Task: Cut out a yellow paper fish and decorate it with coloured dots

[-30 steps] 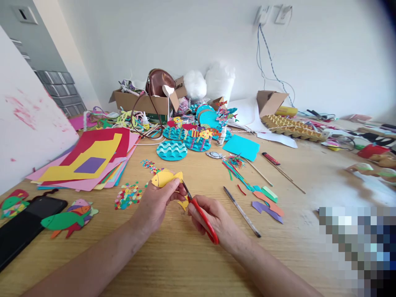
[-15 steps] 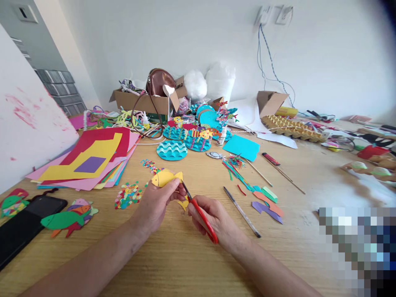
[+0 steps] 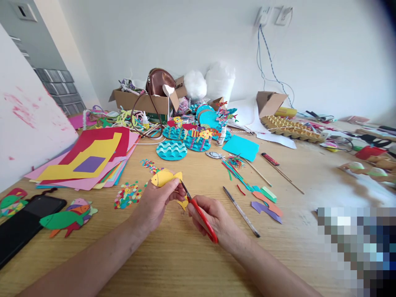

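Between the thumb and fingers of my left hand (image 3: 159, 204) is a yellow paper fish (image 3: 163, 178), its head pointing left and its tail right. My right hand (image 3: 212, 216) is closed round the red handles of a pair of scissors (image 3: 201, 214). The dark blades reach up to the fish's tail, beside my left fingertips. Under the blades lies a yellow paper scrap (image 3: 183, 205), partly hidden by my hands. Left of my left hand, many coloured paper dots (image 3: 127, 195) are scattered on the wooden table (image 3: 173, 264).
Coloured paper sheets (image 3: 66, 161) are stacked at left, behind a phone (image 3: 34, 222) and cut paper fish (image 3: 63, 220). A pen (image 3: 241, 211) and paper scraps (image 3: 266, 215) lie at right. Blue wavy discs (image 3: 171, 150) and a cardboard box (image 3: 139, 101) stand farther back.
Both hands, the fish and the scissors stay almost where they were. The whole view has shifted very slightly.
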Tool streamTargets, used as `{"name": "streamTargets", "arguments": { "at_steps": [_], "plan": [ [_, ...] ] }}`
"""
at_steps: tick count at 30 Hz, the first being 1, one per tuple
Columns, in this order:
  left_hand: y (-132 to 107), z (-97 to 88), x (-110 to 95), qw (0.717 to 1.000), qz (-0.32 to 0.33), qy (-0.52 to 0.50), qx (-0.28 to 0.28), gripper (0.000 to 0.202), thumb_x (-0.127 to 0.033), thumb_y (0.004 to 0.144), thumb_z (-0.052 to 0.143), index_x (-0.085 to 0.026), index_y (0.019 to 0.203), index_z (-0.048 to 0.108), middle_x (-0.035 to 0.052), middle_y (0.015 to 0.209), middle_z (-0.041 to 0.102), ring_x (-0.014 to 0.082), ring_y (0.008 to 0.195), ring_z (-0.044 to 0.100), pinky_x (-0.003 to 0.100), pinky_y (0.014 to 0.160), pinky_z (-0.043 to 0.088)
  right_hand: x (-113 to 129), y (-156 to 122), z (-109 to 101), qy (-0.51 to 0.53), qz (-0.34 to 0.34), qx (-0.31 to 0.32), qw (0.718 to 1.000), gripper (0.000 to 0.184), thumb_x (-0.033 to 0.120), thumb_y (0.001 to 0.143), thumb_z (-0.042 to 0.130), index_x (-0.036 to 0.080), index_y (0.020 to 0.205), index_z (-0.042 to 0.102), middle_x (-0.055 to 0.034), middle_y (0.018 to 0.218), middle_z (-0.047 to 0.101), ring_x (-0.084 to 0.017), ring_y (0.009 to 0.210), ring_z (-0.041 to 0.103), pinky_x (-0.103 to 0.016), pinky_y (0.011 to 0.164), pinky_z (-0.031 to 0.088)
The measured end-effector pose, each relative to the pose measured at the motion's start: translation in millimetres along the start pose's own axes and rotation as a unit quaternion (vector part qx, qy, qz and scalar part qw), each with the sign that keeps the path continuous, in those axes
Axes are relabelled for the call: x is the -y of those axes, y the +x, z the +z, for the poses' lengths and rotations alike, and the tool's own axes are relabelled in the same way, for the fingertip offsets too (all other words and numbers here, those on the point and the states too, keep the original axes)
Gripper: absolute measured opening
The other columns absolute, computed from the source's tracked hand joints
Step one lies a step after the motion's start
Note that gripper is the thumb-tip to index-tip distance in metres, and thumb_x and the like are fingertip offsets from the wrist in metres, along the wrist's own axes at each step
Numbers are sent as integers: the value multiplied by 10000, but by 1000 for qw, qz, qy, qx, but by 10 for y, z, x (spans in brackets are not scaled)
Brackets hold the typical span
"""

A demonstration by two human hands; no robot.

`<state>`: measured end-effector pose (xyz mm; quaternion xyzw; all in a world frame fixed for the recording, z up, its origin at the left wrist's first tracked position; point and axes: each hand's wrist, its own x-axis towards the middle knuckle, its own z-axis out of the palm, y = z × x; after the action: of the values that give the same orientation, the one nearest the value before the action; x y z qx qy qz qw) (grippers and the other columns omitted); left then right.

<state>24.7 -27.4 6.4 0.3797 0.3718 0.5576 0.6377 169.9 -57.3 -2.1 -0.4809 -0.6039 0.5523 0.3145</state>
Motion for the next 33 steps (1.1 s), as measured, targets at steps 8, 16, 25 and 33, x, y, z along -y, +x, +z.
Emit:
{"name": "streamTargets", "arguments": {
  "at_steps": [8,16,25,33],
  "plan": [
    [13,-34,-13,1000,-10,19,15,146,-247,658,656,-128,719,599,-4,595,622,107,549,574,221,525,487,-2,8,-11,-24,-11,-5,1000,392,513,780,503,190,575,418,65,444,370,-64,406,314,-201,394,220],
    [15,-33,-49,999,-19,23,21,169,-259,635,661,-125,715,594,0,586,619,112,537,575,228,524,484,-6,9,-15,-33,-23,-3,999,409,510,784,506,197,553,377,67,432,352,-62,401,302,-199,390,216],
    [44,-72,-29,999,-6,27,41,141,-236,667,640,-132,742,581,-2,608,634,115,535,590,240,534,497,-34,1,-15,-45,-22,-2,999,382,479,813,475,196,574,381,65,445,368,-62,404,318,-199,400,227],
    [49,-102,-27,997,-13,46,63,144,-237,671,638,-128,744,579,-1,606,639,113,538,601,216,512,486,-48,13,-43,-48,-23,9,999,370,474,807,477,192,586,383,71,453,365,-59,414,321,-194,406,230]
  ]
}}
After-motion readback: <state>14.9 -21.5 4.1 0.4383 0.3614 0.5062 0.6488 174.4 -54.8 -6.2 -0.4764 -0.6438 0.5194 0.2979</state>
